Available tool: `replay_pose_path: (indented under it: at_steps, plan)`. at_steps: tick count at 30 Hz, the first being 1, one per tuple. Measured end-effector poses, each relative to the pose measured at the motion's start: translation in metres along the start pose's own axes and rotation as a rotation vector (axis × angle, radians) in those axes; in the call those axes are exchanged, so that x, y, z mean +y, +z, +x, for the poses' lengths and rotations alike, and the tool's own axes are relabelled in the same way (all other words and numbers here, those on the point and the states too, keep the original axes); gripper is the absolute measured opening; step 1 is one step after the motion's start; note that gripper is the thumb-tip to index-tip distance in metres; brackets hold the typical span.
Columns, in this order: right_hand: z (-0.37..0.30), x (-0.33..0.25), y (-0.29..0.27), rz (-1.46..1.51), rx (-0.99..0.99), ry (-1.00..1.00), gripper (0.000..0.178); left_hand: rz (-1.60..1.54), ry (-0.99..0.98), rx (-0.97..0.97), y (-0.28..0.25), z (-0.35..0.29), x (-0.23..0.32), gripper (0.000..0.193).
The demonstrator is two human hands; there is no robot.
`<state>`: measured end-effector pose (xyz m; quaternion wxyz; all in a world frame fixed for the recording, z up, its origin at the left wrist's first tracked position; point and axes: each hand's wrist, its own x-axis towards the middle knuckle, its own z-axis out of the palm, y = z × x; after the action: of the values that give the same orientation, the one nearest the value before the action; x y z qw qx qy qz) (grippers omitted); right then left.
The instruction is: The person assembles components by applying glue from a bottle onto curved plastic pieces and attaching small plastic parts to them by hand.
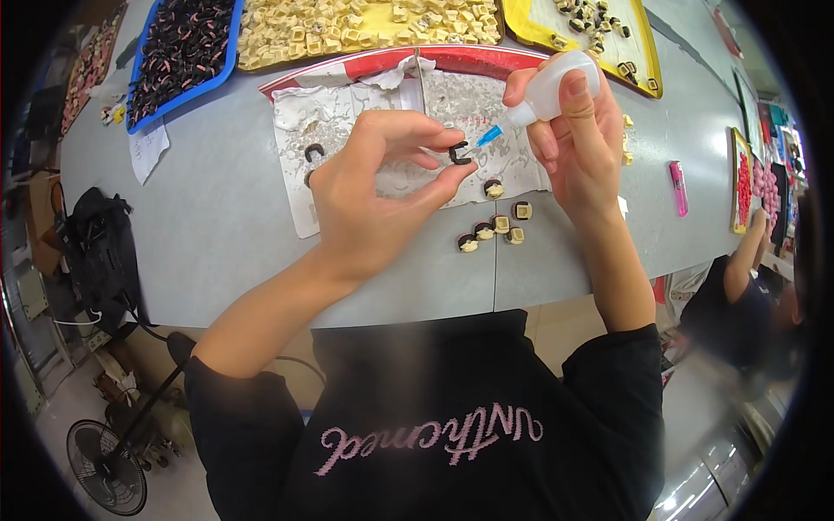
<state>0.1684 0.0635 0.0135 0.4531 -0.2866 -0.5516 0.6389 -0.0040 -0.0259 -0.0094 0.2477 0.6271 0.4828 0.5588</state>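
Note:
Between the thumb and fingertips of my left hand [369, 187] is a small black C-shaped piece [458, 154]. My right hand [578, 143] grips a translucent white squeeze bottle [556, 87], tilted down to the left. Its blue dispensing tip [489, 135] points at the black piece, close to its open side. Under both hands lies a stained paper sheet [300, 195]. Two more black curved pieces [314, 152] rest on it, one partly hidden by my left hand. Several joined black-and-cream pieces [484, 231] sit on the table nearer to me.
A blue tray [233, 39] of black pieces stands at the far left, beside a heap of cream pieces [304, 30]. A yellow-rimmed tray [653, 74] holds more pieces at the far right. A pink lighter [678, 188] lies rightward. Another person [738, 295] works at right; a fan [106, 467] stands lower left.

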Motion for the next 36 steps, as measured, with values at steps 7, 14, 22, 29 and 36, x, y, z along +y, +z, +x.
replay_pose_path:
  at_steps: [7,14,22,29,36]
  plan:
    - [-0.0009,-0.0004,0.0004,0.0,-0.014,0.0,0.03,-0.011,-0.005,0.001,0.0005,0.0,-0.0002,0.045]
    - [-0.0002,0.0007,-0.0012,-0.008,-0.023,0.001,0.03,-0.005,0.025,-0.002,0.0006,0.0,-0.0014,0.046]
    - [0.0004,-0.0003,-0.0054,-0.009,-0.024,-0.007,0.03,-0.01,0.037,0.007,-0.0008,-0.0003,-0.0013,0.047]
    - [-0.0007,-0.0021,-0.003,0.005,-0.002,-0.007,0.031,-0.001,0.015,-0.016,-0.0005,-0.0007,-0.0003,0.05]
    - [0.0004,-0.0004,-0.001,-0.015,-0.011,-0.009,0.03,0.002,0.004,-0.024,-0.0002,-0.0011,-0.0009,0.051]
